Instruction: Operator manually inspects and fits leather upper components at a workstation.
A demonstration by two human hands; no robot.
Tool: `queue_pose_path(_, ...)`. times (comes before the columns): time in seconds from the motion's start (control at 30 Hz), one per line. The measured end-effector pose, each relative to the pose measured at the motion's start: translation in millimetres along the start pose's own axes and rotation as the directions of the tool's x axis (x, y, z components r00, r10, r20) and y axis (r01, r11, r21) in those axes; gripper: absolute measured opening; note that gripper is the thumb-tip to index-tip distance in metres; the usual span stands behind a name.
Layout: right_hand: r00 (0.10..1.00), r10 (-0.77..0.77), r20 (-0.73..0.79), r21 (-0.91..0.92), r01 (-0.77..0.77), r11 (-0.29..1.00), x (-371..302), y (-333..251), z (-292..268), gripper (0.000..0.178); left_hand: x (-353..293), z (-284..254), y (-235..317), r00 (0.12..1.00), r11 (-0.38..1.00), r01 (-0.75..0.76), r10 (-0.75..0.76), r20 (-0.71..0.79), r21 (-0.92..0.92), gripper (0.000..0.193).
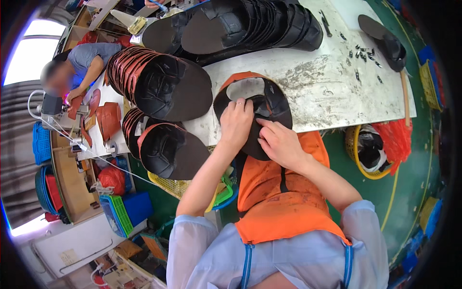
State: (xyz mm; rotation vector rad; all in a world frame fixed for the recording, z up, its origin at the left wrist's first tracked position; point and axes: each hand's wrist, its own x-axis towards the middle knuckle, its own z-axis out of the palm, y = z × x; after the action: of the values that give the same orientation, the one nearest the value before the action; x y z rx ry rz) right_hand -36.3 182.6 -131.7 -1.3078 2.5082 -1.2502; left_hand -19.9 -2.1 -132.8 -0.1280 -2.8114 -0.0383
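A shoe upper (280,101), black inside with a reddish-brown edge, lies at the near edge of the white table, partly over my orange apron (284,212). My left hand (237,121) presses into its opening, fingers bent on the black lining. Beside it, my right hand (280,142) pinches the upper's dark inner part with thumb and curled fingers. What lies exactly between the fingertips is hidden. To the left, a nested stack of similar uppers (185,91) leans on its side, with a second stack (175,149) below it.
A long row of black uppers (216,36) lies along the far side of the stained white table (308,86). Small metal pieces (364,53) and a black sandal-like shoe (385,41) sit at right. A yellow basket (355,149) stands below. A co-worker (89,62) sits at a machine, left.
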Motion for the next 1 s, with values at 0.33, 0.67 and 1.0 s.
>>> queue_pose_path(0.33, 0.998, 0.013, -0.053, 0.074, -0.009, 0.997, -2, 3, 7, 0.014, 12, 3, 5, 0.998, 0.99, -0.042, 0.034, 0.061, 0.138, 0.027)
queue_pose_path(0.67, 0.981, 0.194, 0.008, 0.889, -0.095, 0.447, 12, 6, -96, 0.013, -21, -73, 16, 0.943, 0.741, 0.323, -0.304, 0.135, -0.588, 0.043)
queue_pose_path(1.0, 0.982, 0.0, 0.188, 0.784, -0.15, 0.603, 51, -23, -98, 0.009, -59, -79, 16, 0.815, -0.208, 0.197, -0.509, 0.278, -0.958, 0.055)
